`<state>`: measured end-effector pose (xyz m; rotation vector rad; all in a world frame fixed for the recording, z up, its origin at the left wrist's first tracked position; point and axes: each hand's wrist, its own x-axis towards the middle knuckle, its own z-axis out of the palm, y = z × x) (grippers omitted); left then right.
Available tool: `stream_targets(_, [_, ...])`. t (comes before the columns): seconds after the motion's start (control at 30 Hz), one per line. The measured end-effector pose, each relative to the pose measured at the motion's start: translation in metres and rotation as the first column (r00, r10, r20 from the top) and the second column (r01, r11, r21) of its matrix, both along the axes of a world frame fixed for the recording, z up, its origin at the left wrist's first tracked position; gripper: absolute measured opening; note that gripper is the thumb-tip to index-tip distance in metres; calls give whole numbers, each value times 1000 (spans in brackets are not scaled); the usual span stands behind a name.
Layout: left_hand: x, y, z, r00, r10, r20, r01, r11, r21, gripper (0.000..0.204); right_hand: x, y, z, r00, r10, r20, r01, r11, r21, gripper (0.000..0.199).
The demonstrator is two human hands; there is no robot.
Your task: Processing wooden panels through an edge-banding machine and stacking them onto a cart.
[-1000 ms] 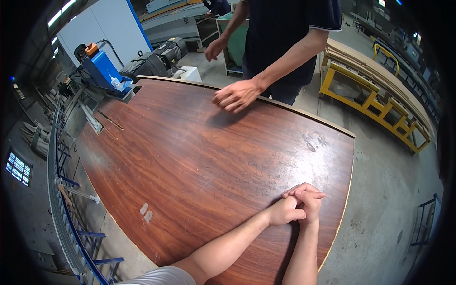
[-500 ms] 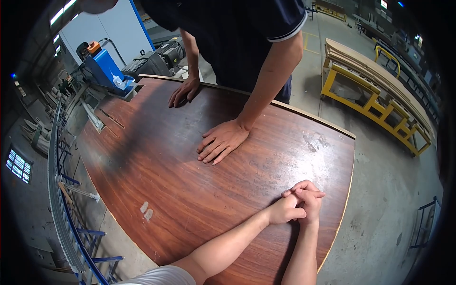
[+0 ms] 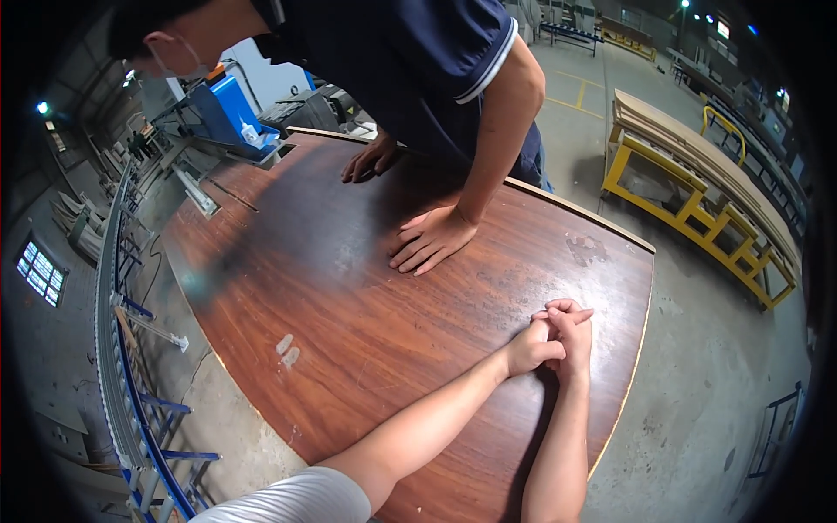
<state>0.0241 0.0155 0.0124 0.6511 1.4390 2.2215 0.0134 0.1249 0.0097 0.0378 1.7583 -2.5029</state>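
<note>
The left hand [image 3: 532, 347] and right hand [image 3: 571, 336] lie clasped together on the near right part of the big brown board [image 3: 349, 296]. They hold only each other, fingers folded tight, and press down on the wood. Farther off, a co-worker leans over the board, one palm [image 3: 432, 240] flat for support and the other palm [image 3: 373, 159] near the far edge. Behind sits a blue machine [image 3: 228, 113].

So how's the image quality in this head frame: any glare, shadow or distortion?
Head view: strong fisheye bending, the wooden panel edges curve and the corners go black. A co-worker's shadow darkens the panel's far side; a soft sheen shows near its left edge. The clasped left hand and right hand are sharp.
</note>
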Motion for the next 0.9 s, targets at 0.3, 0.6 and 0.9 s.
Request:
stream_targets(0.3, [122, -47, -9, 674, 244, -697, -612, 713, -342, 60, 2, 0, -27, 964, -159, -214, 163, 987, 1, 25])
stream_targets(0.6, [290, -189, -8, 724, 82, -685, -635, 467, -615, 54, 122, -41, -5, 905, 67, -421, 338, 488, 805, 21])
stream_targets(0.9, [456, -347, -32, 847, 248, -470, -530, 452, -718, 48, 244, -61, -11, 889, -18, -457, 456, 126, 881, 25])
